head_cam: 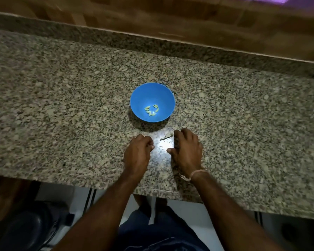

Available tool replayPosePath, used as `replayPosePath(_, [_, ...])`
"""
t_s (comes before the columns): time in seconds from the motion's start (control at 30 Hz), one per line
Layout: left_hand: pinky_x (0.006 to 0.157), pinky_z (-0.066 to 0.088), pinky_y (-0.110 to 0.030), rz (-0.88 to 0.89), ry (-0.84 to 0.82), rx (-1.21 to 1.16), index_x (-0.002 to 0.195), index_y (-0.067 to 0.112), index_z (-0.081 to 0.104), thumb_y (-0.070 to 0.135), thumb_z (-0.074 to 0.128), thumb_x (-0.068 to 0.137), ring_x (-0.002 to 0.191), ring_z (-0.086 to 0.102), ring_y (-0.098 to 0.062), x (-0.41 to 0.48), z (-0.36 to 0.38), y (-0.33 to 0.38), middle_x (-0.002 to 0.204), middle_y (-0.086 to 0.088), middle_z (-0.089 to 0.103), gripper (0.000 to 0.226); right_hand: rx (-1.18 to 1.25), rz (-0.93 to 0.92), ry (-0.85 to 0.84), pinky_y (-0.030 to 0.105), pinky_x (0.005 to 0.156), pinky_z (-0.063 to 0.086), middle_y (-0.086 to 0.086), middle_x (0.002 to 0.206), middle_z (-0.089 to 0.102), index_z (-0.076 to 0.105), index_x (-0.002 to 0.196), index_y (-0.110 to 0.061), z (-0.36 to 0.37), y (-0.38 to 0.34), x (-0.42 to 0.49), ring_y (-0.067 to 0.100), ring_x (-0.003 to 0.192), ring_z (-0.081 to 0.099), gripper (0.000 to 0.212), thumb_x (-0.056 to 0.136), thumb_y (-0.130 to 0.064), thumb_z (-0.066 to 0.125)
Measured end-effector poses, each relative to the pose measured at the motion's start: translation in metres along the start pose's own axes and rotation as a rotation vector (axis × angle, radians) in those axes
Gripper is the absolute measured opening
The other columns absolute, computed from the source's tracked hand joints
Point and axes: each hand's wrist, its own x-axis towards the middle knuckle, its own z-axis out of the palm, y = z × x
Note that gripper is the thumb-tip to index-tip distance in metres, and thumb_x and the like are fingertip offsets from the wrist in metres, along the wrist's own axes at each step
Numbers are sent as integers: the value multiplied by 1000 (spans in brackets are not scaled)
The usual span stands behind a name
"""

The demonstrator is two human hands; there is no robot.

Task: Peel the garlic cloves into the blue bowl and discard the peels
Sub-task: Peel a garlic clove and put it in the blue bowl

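Item 1. Granite countertop [62,105]: speckled grey-brown stone spanning the view, with a matching raised upstand [116,38] along its far edge and wood-toned panelling [188,19] behind that. A bright patch of light falls on the stone between the two hands.

Item 2. Blue bowl [140,95]: round plastic bowl, upright, near the middle of the countertop, just beyond the hands and apart from both.

Item 3. Garlic cloves [151,111]: a small cluster of pale, peeled cloves lying at the bottom of the blue bowl.

Item 4. Peels [165,136]: a few thin, pale scraps lying on the countertop between the bowl and the hands, just beside the right hand's fingertips. Whether the fingers touch them cannot be told.

Item 5. Left hand [137,153]: back upward, low over the countertop near its front edge, fingers curled under into a loose fist with the thumb tip pointing toward the lit patch. Whether anything lies inside the curl cannot be told.

Item 6. Right hand [188,151]: palm down, fingers bent with their tips at the countertop, thumb out toward the left hand; nothing is seen in its grasp. A pale thread band [198,173] circles the wrist.

Item 7. Below the counter edge: dark blue trousers [152,232] and white flooring; a blurred black object [25,227] sits at lower left, kind not discernible.
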Motion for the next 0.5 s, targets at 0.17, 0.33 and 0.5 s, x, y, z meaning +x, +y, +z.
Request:
replayPosePath(0.17, [63,47,-38,-8,28,16,81,26,60,10,71,91,86,56,-18,0,2,5,85,8,59,22,31,8,52,47,103,35,5,157,42,54,144,-22,7,4,1,32,140,37,69,84,-41,83])
replayPosePath(0.33, [59,43,-28,-16,208,-116,88,30,58,19,59,97,77,61,-12,11,-18,36,81,14,61,14,58,-14,59,48,105,33,4,158,42,52,146,-24,9,7,3,30,141,36,72,83,-45,82])
replayPosePath(0.5, [63,45,-34,-13,347,-71,92,26,65,19,70,94,88,63,-20,66,-33,61,92,12,67,9,23,-55,51,48,105,35,3,157,40,50,146,-25,7,15,4,29,140,37,72,85,-52,78])
